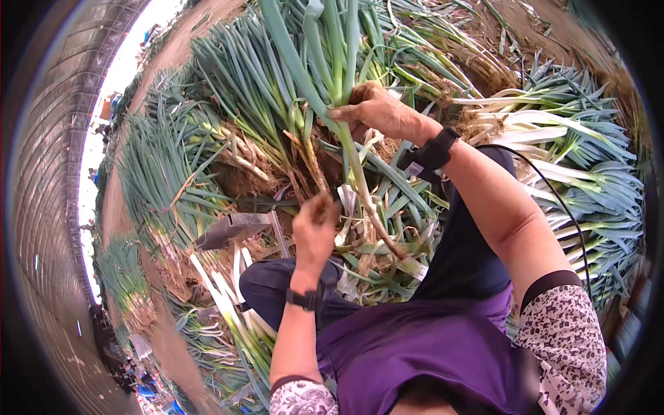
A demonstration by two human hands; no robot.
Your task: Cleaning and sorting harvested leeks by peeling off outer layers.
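Observation:
My right hand (384, 114) grips a long green onion (360, 176) where its broad green leaves meet the stalk. The leaves rise past the top of the picture, and the pale stalk slants down over my lap to a brownish root end. My left hand (315, 232) is raised just left of the stalk, apart from it. Its fingers look curled but are smeared by motion, so whether they hold anything is unclear. Peeled leaves and scraps (360, 266) lie below the stalk, between my legs.
Unpeeled green onions with soiled roots (242, 76) are heaped ahead and to the left. Cleaned white-stalked ones (553, 124) lie stacked at right, others (225, 294) beside my left knee. A grey metal piece (235, 228) stands near that knee. A black cable (553, 190) runs by my right arm.

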